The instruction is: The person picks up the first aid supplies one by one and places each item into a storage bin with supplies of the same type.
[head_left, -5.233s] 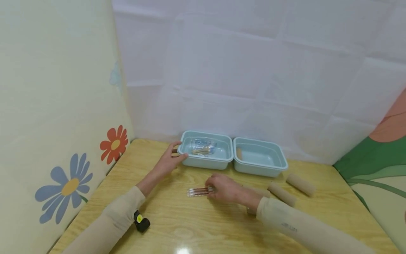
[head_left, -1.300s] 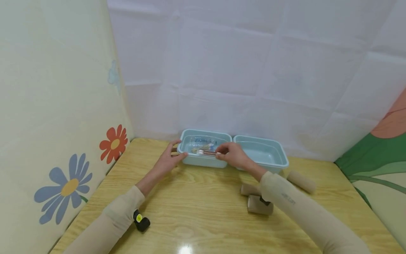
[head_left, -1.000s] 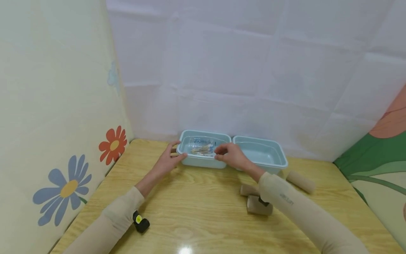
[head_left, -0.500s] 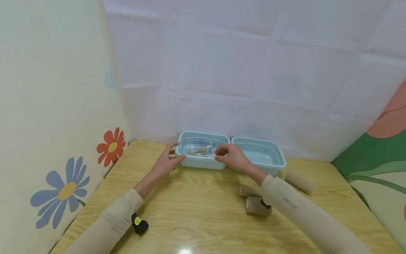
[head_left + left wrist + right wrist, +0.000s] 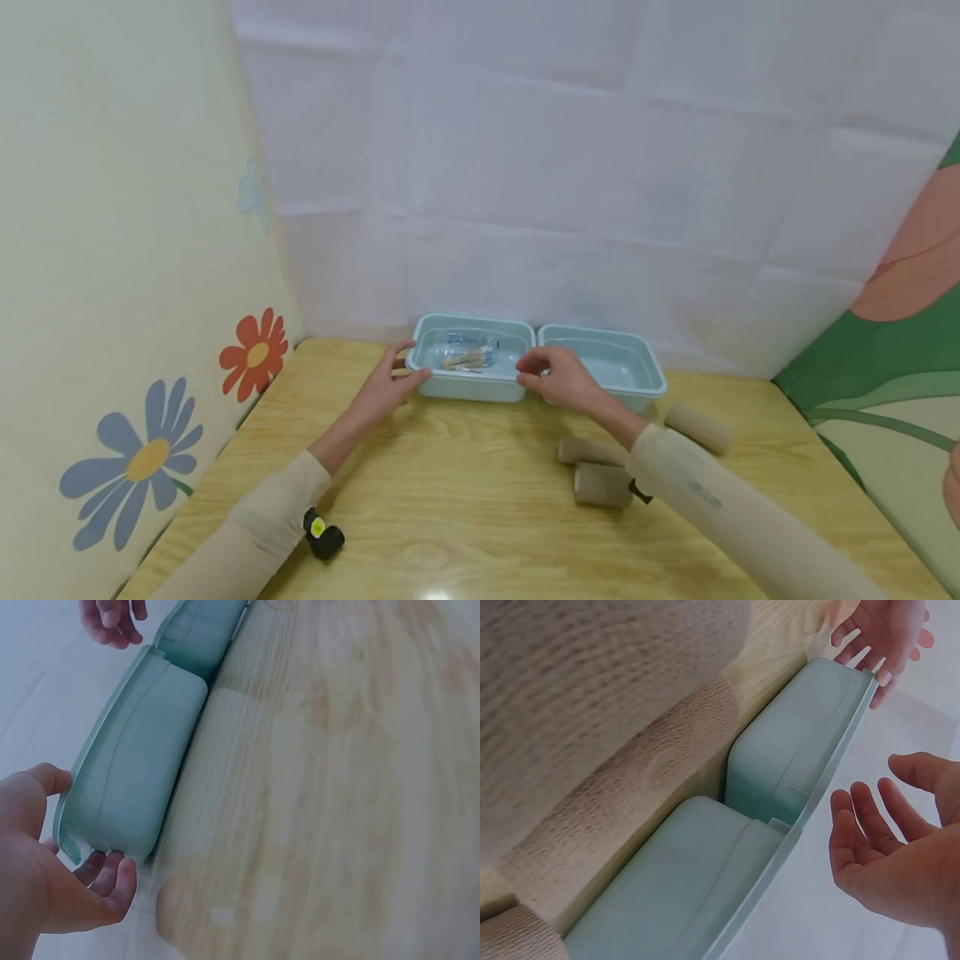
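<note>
Pale blue plastic forms the left tub (image 5: 476, 388), just below the head view's centre. From lower left, the left hand (image 5: 382, 392) grips its left end, thumb on the near rim. The right hand (image 5: 566, 383) hovers by its right end, fingers loosely bent, released. Between the hands, inside, lie thin sticks (image 5: 467, 361) and a clear packet (image 5: 467, 341).
</note>
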Demonstrator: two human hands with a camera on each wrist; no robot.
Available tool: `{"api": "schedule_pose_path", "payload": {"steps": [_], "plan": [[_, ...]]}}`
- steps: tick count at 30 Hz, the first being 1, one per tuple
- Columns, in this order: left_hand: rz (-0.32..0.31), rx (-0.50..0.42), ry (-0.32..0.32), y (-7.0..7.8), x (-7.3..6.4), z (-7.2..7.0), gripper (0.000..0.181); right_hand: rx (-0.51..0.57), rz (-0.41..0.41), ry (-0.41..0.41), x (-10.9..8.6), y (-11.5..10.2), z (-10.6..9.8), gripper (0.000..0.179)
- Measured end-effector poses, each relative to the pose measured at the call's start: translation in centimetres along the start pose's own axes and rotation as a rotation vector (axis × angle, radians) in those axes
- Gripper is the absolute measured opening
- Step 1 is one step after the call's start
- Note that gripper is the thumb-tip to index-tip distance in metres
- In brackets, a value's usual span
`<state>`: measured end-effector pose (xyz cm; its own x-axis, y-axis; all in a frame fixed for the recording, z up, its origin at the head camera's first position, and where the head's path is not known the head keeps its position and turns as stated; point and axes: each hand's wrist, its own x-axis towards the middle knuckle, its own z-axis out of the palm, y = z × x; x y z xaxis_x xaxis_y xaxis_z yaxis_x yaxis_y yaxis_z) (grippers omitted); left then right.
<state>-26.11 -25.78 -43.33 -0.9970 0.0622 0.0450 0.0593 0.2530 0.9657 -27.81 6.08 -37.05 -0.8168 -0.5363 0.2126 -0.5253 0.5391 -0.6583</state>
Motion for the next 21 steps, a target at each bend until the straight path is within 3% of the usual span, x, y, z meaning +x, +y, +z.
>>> {"api": "schedule_pose_path", "payload": {"steps": [8,21], "plan": [[-0.014,0.033,0.009,-0.1,0.1,0.0,0.081,0.009,0.051,0.081,-1.3,1.1,-1.8,0.021],[-0.015,0.039,-0.002,-0.4,0.3,-0.3,0.083,0.032,0.030,0.162,-3.1,3.0,-5.3,0.026]]}}
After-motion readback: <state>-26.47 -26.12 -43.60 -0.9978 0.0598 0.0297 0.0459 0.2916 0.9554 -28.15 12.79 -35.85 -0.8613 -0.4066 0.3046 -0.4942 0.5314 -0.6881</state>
